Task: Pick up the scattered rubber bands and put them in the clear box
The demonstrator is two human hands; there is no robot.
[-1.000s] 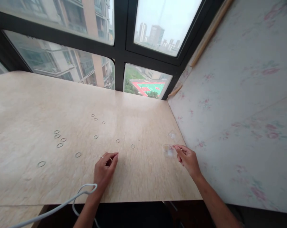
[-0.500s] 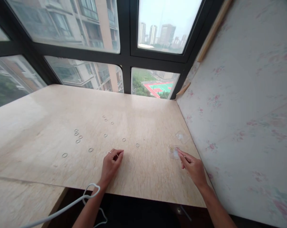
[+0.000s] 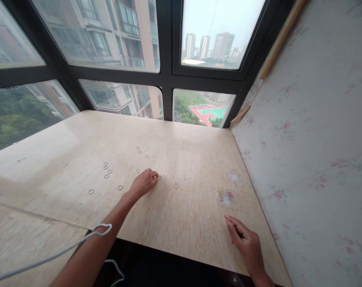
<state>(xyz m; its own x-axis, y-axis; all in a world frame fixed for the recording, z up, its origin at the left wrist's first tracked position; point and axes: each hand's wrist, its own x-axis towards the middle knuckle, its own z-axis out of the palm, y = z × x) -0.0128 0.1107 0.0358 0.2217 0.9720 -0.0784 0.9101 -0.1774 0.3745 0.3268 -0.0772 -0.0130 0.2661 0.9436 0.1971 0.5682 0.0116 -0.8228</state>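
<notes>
My left hand is over the middle of the table, its fingers drawn together. The fingertips come right up to a thin ring lying flat; whether they grip it or something else cannot be told. A second thin ring lies a little to the right. Near the table's right front, my right hand is closed in a pinch, and what it may hold is too small to make out. Beyond it sits a small clear plastic case with yellow and pink-red bits inside. Its fingers are apart from the case.
Several more thin rings lie scattered at left. A clear plastic piece lies behind the case. A white cable crosses my left forearm. Windows bound the table's back, and a flowered wall its right side.
My left hand has moved forward to the ring. My right hand has drawn back from the case toward the table's front. The view has shifted slightly.
</notes>
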